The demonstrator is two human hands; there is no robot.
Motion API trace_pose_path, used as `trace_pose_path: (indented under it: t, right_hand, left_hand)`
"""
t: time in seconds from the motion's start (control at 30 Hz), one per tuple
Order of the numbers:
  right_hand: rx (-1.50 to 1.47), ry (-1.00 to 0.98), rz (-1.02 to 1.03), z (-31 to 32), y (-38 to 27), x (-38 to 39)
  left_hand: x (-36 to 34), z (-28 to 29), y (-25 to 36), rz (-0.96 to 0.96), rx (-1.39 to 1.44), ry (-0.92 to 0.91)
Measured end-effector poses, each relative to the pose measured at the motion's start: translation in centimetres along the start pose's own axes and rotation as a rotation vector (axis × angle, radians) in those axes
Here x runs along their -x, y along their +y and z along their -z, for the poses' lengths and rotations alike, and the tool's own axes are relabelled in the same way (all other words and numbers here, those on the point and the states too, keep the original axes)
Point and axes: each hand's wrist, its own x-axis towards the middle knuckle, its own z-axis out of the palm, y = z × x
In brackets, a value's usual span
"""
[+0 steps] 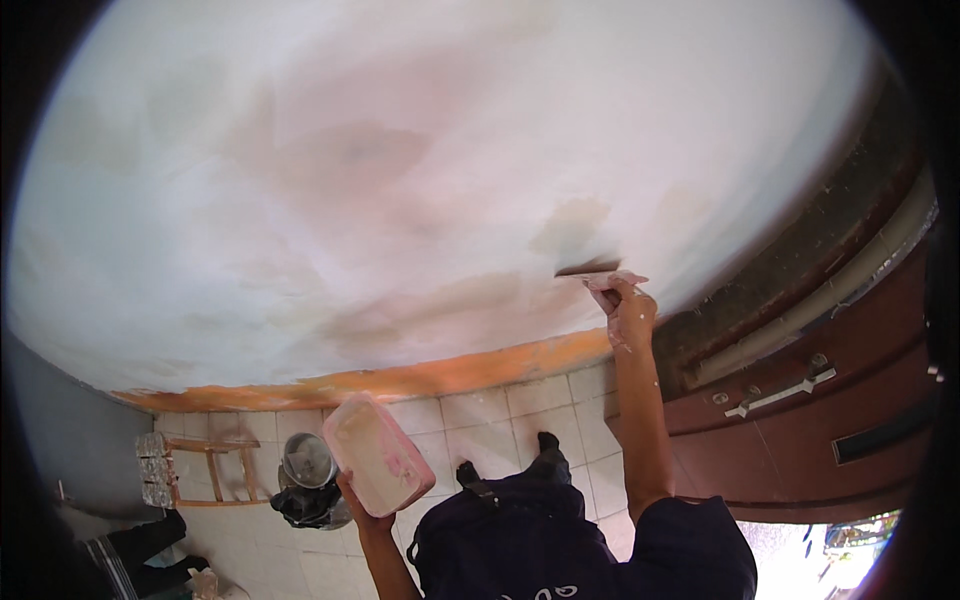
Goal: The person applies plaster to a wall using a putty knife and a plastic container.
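Note:
My right hand (632, 318), spotted with white and pink, is closed around a putty knife (590, 272). The wide blade lies against the white, patchy wall (420, 230), close to a grey-beige patch. Lower down, my left hand (368, 508) grips the near left edge of a pink plastic tub (385, 460). Pale filler covers the tub's inside, with pink smears toward its right side. The underside of the tub and most of my left fingers are hidden.
An orange band (450, 378) runs along the wall's foot above the tiled floor (475, 407). A bucket (308, 460), black plastic bag (310, 508) and wooden frame (215, 470) stand left. A brown door (770, 450) is right. Another person's dark-clothed legs (150, 555) show lower left.

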Motion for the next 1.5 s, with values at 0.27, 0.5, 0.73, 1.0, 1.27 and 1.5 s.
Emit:
trace_pose_path:
  t: [0.27, 0.5, 0.73, 1.0, 1.27, 1.5]
  right_hand:
    - [-0.145, 0.184, -0.052, 2.3, -0.6, 3.4]
    - [0.093, 0.381, -0.346, 10.5, 13.1, 1.1]
    - [-0.123, 0.305, -0.109, 8.3, 14.4, -1.7]
    - [-0.090, 0.223, 0.021, -0.2, -1.6, 0.8]
    - [-0.027, 0.304, -0.189, 7.9, 7.9, 2.2]
    - [-0.202, 0.022, -0.158, 8.6, 18.4, -0.5]
  left_hand:
    - [-1.4, -0.3, -0.2, 0.060, 0.026, -0.078]
    - [-0.5, -1.3, -0.4, 0.043, 0.009, -0.035]
    - [-0.5, -0.7, -0.8, 0.021, 0.007, -0.057]
    - [-1.8, -0.4, -0.8, 0.060, 0.013, -0.051]
    - [-2.2, -2.1, -0.3, 0.078, -0.018, -0.095]
    - [-1.6, -2.1, -0.2, 0.080, -0.002, -0.077]
